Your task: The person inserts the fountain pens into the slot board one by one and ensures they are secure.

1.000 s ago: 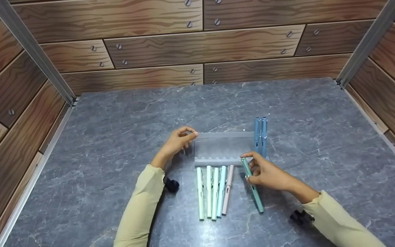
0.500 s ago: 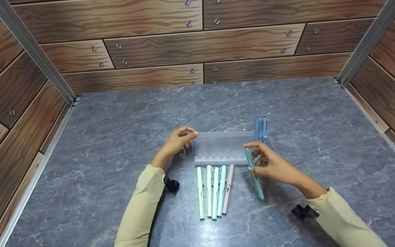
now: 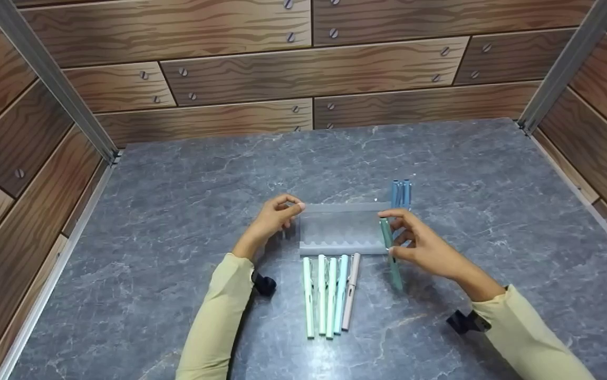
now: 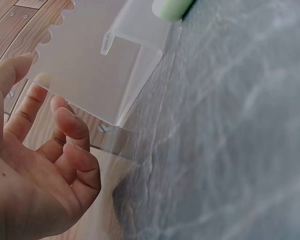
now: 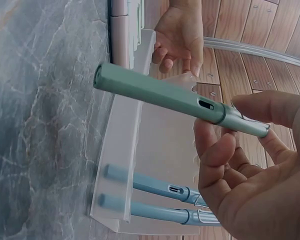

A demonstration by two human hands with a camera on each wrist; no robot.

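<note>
My left hand (image 3: 274, 219) pinches the far left corner of a clear pen stand (image 3: 337, 224) between thumb and index finger. The left wrist view shows the stand's scalloped edge (image 4: 45, 35) at those fingertips, the other fingers curled loosely. My right hand (image 3: 427, 253) holds a dark green pen (image 5: 155, 95) by its cap, between thumb and fingers. That pen is tilted above the stand's right part, its lower end toward me. Beside it, two blue pens (image 5: 162, 187) lie side by side in the stand's right end; my right hand partly hides them in the head view.
In front of the stand several capped pens lie in a row: light green ones (image 3: 308, 298), a light blue one (image 3: 341, 295) and a greyish-pink one (image 3: 352, 293). They rest on a grey marbled table (image 3: 203, 174). Wood-patterned walls (image 3: 240, 74) surround its back and sides.
My right hand has carried the dark green pen up off the table and away from me, to the stand's right side beside the blue pens. The left hand stays on the stand's corner.
</note>
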